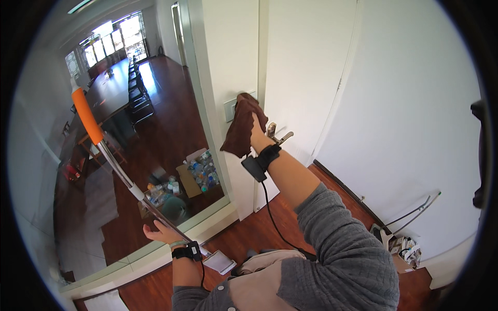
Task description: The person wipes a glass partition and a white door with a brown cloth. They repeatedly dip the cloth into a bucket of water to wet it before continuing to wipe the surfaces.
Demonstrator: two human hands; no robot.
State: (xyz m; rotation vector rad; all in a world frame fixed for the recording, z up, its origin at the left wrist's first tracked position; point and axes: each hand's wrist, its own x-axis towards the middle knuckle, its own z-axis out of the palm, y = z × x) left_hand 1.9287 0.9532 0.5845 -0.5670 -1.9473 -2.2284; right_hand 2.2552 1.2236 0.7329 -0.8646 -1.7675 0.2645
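Note:
My right hand (255, 130) is pressed into a dark brown cloth (241, 124), which drapes over it and hangs below. The cloth lies against a light switch plate (229, 111) on the white wall panel, covering part of it. Lower left, my left hand (165, 234) has its fingers apart, palm turned up. Right beside it runs a metal pole (116, 165) with an orange grip (87, 116), slanting down to a flat mop head (220, 262) on the floor. Whether the pole rests against my left wrist is unclear.
Right of the cloth is a door (307, 70) with a metal lever handle (286, 137). A glass pane (163, 128) on the left shows a long table (111, 89), chairs and boxes of plastic bottles (202, 173). A dustpan (385, 235) and a box of waste (404, 252) stand at right.

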